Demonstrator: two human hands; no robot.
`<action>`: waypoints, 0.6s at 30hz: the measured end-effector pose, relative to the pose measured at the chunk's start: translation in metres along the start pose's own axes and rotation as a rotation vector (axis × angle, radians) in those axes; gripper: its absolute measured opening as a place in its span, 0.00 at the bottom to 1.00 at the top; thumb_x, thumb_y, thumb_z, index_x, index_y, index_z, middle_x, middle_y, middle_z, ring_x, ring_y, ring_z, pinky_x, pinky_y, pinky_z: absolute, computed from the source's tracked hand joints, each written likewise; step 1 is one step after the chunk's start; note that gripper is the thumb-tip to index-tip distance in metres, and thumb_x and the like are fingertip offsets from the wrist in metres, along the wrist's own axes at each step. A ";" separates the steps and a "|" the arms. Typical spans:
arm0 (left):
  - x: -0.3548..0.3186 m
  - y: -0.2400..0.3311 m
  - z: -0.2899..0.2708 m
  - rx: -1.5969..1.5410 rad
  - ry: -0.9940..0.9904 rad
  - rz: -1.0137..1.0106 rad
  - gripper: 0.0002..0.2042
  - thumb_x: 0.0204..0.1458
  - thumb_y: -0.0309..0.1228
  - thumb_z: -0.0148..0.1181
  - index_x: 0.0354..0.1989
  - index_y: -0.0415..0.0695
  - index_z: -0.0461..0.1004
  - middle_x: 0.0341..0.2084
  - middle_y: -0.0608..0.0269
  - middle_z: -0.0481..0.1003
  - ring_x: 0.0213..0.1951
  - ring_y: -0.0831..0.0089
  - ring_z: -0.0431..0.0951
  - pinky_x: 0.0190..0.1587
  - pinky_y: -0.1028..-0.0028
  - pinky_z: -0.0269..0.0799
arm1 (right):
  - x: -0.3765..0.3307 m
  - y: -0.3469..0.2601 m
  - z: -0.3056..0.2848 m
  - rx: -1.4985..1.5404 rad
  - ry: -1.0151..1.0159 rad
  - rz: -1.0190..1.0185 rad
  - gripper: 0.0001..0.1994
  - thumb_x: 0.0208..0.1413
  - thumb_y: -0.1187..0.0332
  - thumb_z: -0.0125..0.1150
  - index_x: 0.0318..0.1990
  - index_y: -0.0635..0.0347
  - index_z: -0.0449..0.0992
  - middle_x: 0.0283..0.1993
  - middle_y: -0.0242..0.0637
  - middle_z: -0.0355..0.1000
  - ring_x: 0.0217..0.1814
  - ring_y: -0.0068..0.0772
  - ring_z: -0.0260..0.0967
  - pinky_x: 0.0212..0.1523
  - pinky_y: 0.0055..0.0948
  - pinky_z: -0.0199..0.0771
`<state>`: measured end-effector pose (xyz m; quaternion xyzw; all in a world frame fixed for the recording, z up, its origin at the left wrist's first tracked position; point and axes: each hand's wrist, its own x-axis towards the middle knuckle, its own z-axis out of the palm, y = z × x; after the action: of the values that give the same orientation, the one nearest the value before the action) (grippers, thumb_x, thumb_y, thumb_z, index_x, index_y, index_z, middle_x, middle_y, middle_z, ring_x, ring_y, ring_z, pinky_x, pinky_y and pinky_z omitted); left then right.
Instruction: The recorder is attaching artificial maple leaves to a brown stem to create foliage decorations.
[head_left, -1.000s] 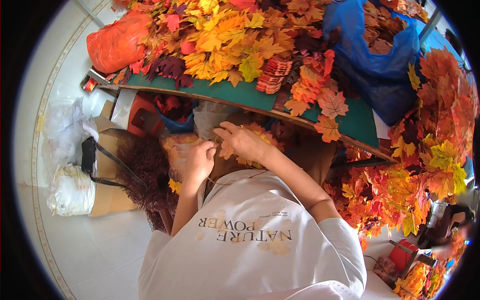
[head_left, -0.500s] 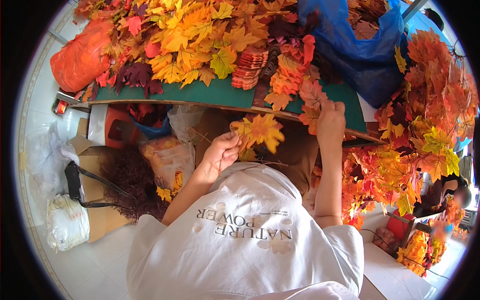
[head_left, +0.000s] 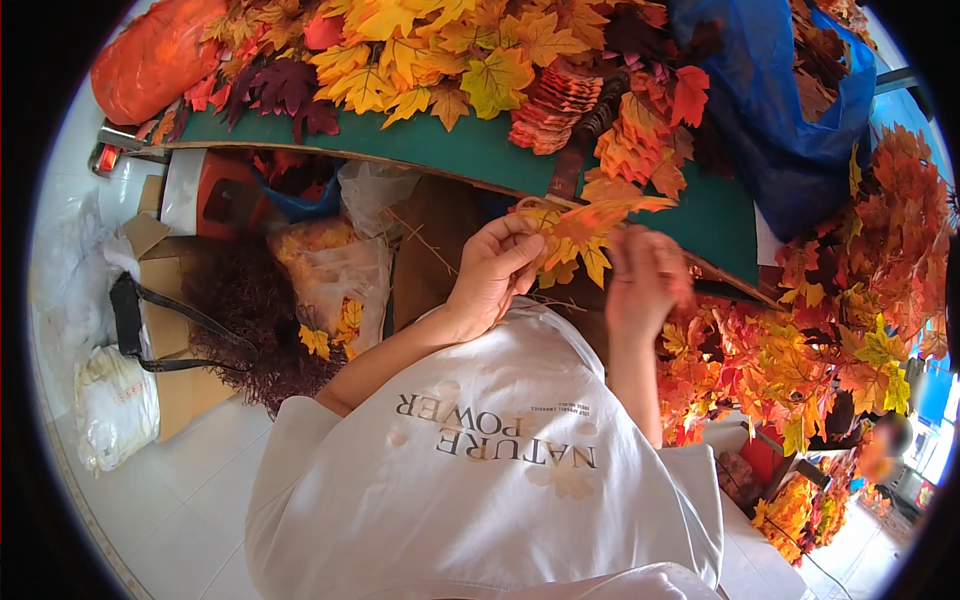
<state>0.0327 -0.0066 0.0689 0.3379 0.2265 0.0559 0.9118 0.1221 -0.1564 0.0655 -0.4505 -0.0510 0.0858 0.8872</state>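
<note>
My left hand and my right hand were close together in front of my chest, just below the near edge of the green table, and both were closed on one small cluster of orange and yellow leaves. The left thumb and fingers pinched the cluster from its left side; the right hand, blurred, gripped its right side, though I could not tell exactly which fingers closed on it. To do this well, I judged I should keep the left pinch steady at the base where the stems meet and let the right hand do the fine work, holding the leaves fanned flat so none folded under. As for counts: one cluster was in my hands, with perhaps four or five leaves in it, too overlapped to number surely. On the table lay one stack of flat red leaves, one blue bag and one orange bag, with loose leaves past counting. To my left on the floor stood one cardboard box with a black strap across it, and one white sack.
</note>
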 end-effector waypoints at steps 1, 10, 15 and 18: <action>0.000 0.003 0.002 0.005 -0.002 0.000 0.06 0.53 0.25 0.57 0.37 0.40 0.67 0.22 0.66 0.70 0.15 0.83 0.65 0.16 0.84 0.58 | -0.004 0.013 0.007 -0.032 -0.119 -0.030 0.05 0.55 0.79 0.55 0.38 0.62 0.71 0.39 0.36 0.71 0.43 0.32 0.72 0.43 0.30 0.79; 0.006 -0.001 0.002 -0.034 -0.011 0.160 0.06 0.53 0.23 0.57 0.37 0.38 0.67 0.23 0.66 0.70 0.15 0.82 0.66 0.16 0.84 0.61 | -0.009 0.040 0.035 0.080 -0.036 0.295 0.08 0.53 0.78 0.59 0.41 0.65 0.72 0.39 0.37 0.73 0.41 0.31 0.73 0.43 0.29 0.78; 0.006 -0.003 0.002 -0.013 0.005 0.154 0.06 0.53 0.23 0.57 0.37 0.38 0.67 0.23 0.66 0.70 0.15 0.82 0.66 0.15 0.84 0.61 | -0.007 0.049 0.024 0.189 -0.078 0.340 0.09 0.55 0.78 0.57 0.43 0.64 0.71 0.40 0.36 0.72 0.42 0.29 0.73 0.44 0.27 0.78; 0.005 -0.002 0.002 -0.013 -0.001 0.167 0.06 0.53 0.23 0.57 0.38 0.38 0.67 0.23 0.66 0.70 0.15 0.82 0.66 0.15 0.84 0.61 | -0.008 0.049 0.026 0.168 -0.039 0.343 0.10 0.55 0.78 0.57 0.45 0.62 0.70 0.43 0.35 0.71 0.43 0.29 0.72 0.44 0.27 0.78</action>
<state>0.0381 -0.0083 0.0671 0.3498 0.1967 0.1330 0.9062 0.1045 -0.1093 0.0407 -0.3751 0.0170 0.2485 0.8929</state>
